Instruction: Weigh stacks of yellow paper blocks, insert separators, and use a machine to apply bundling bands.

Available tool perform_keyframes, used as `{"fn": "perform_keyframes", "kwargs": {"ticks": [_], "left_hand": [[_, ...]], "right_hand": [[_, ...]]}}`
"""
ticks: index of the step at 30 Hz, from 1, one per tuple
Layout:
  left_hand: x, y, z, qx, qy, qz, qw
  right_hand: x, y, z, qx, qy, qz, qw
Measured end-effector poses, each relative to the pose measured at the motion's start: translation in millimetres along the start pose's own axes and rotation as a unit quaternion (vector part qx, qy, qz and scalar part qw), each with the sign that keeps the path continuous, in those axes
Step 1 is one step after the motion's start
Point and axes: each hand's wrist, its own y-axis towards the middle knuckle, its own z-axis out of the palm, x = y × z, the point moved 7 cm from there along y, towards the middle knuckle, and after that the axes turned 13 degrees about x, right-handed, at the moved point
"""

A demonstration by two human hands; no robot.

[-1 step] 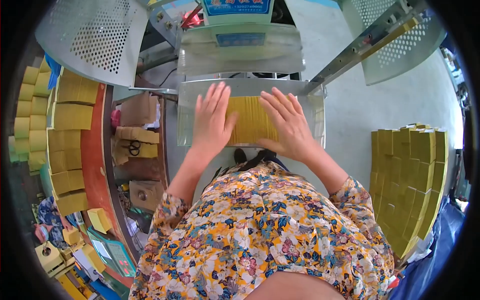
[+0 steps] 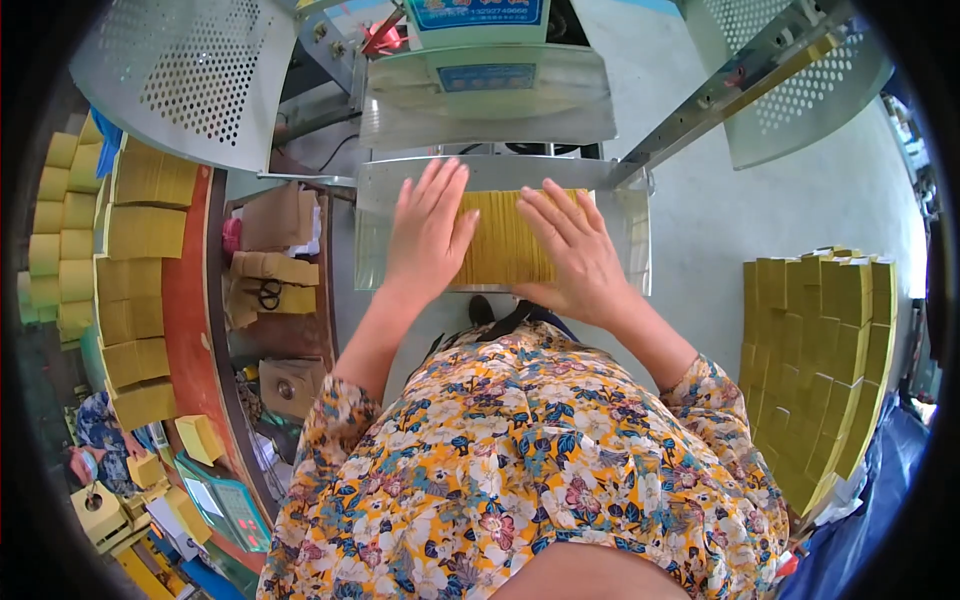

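Yellow paper stack (image 2: 503, 242) is lying on metal tray (image 2: 376, 250), between left hand (image 2: 428, 232) and right hand (image 2: 582, 246). Both hands are extending flat, uncurled; left is overlapping stack's left edge, right is covering part of its right side.

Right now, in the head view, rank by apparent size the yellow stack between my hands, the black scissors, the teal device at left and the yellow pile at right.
1. Largest: yellow pile
2. Next: yellow stack and teal device, too alike to rank, since the stack is partly covered
3. Smallest: black scissors
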Motion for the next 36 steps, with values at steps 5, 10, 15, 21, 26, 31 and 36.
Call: {"fn": "perform_keyframes", "kwargs": {"ticks": [5, 10, 15, 21, 26, 31, 36], "left_hand": [[-6.2, 45.1, 21.2, 0.097, -0.232, 0.082, 0.964], [-42.5, 38.7, 27.4, 0.031, -0.058, 0.114, 0.991], [-57.0, 35.9, 29.9, -0.002, -0.004, 0.103, 0.995], [-34.4, 20.9, 2.0, -0.052, -0.156, 0.122, 0.979], [26.8, -17.8, -28.8, -0.15, -0.233, 0.008, 0.961], [28.3, -19.1, -12.2, -0.078, -0.114, -0.01, 0.99], [42.2, -23.4, -2.1, -0.124, -0.034, 0.024, 0.991]], "right_hand": [[13.0, -8.0, 30.8, 0.033, -0.057, -0.039, 0.997], [-8.2, -12.5, 47.4, 0.035, -0.119, -0.002, 0.992], [-7.8, -19.6, 38.9, 0.025, -0.13, -0.032, 0.991], [-12.8, -34.4, -2.6, -0.087, 0.06, -0.035, 0.994], [-29.0, -63.1, -26.4, -0.218, 0.196, 0.051, 0.955], [-19.7, -42.2, -5.4, -0.191, 0.269, 0.048, 0.943], [14.0, -12.1, -11.1, -0.171, 0.263, 0.012, 0.949]]}}
